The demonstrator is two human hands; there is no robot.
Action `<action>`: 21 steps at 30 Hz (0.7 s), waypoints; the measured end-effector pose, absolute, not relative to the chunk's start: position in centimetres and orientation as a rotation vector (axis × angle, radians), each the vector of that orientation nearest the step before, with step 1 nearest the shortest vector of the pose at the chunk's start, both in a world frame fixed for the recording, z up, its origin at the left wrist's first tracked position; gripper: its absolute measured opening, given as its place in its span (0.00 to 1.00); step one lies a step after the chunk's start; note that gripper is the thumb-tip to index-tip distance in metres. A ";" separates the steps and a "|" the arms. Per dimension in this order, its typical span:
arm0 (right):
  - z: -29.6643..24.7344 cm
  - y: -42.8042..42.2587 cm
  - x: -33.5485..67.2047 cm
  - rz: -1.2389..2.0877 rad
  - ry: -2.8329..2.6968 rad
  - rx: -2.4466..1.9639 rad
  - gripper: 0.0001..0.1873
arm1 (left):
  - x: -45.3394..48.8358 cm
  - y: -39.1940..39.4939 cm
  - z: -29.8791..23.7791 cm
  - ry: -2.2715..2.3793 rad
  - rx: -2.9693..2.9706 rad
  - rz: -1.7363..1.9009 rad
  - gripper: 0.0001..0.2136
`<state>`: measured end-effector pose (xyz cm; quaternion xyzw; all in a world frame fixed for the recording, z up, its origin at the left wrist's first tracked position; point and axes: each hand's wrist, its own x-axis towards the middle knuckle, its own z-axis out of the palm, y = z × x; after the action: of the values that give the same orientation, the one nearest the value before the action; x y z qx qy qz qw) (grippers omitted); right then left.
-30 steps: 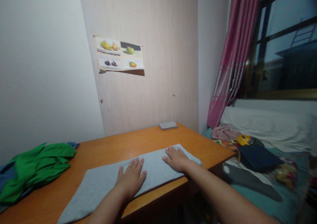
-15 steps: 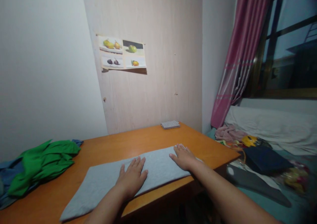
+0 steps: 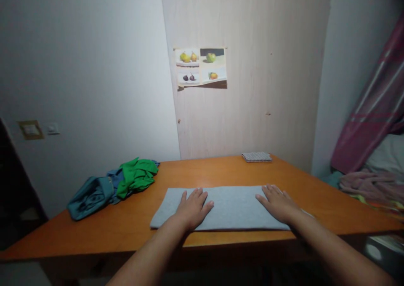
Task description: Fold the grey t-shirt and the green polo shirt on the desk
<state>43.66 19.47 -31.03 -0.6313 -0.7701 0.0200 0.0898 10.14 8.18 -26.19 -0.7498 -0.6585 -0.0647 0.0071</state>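
Observation:
A folded grey cloth (image 3: 233,206) lies flat near the front edge of the orange wooden table (image 3: 104,231). My left hand (image 3: 193,207) rests palm down on the cloth's left part, fingers stretched out. On the cloth's right end my right hand (image 3: 277,201) lies flat, fingers apart. Neither hand holds anything.
A heap of green (image 3: 135,175) and blue clothes (image 3: 91,193) lies at the table's back left. A small checked notebook (image 3: 256,156) sits at the back by the wooden panel, under a fruit picture (image 3: 201,66). Bedding (image 3: 362,185) and a pink curtain (image 3: 375,121) are at the right.
The view has swung left, so the bed and window have mostly left the frame. Both hands stay flat on the grey cloth, now a little further apart.

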 end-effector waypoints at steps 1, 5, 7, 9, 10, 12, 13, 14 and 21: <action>-31.1 19.5 43.7 0.058 -2.284 -1.875 0.44 | 9.3 8.1 -26.2 -2.077 -2.305 -0.192 0.35; -31.0 19.4 43.6 0.048 -2.285 -1.894 0.44 | 6.0 7.7 -26.5 -2.192 -2.155 -0.141 0.37; -30.9 19.3 43.5 0.040 -2.294 -1.910 0.44 | 5.0 7.4 -26.6 -2.251 -2.118 -0.115 0.38; -30.8 19.2 43.6 0.037 -2.300 -1.911 0.44 | 4.4 7.2 -26.7 -2.292 -2.102 -0.098 0.39; -30.8 19.2 43.6 0.038 -2.303 -1.907 0.44 | 4.3 7.2 -26.8 -2.303 -2.098 -0.097 0.40; -30.9 19.3 43.7 0.039 -2.305 -1.892 0.44 | 4.3 7.1 -26.8 -2.315 -2.096 -0.104 0.40; -31.0 19.3 43.8 0.038 -2.304 -1.882 0.44 | 4.4 7.1 -26.8 -2.322 -2.096 -0.110 0.41; -31.2 19.4 43.9 0.036 -2.302 -1.872 0.44 | 4.4 7.1 -26.8 -2.332 -2.096 -0.112 0.41; -32.8 20.7 44.6 0.019 -2.269 -1.832 0.45 | 4.9 7.1 -25.6 -2.404 -2.133 -0.070 0.41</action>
<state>44.59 20.72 -32.82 -0.6242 -0.7732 0.0064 0.1122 4.89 7.13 -25.63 -0.6630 -0.7474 -0.0218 -0.0366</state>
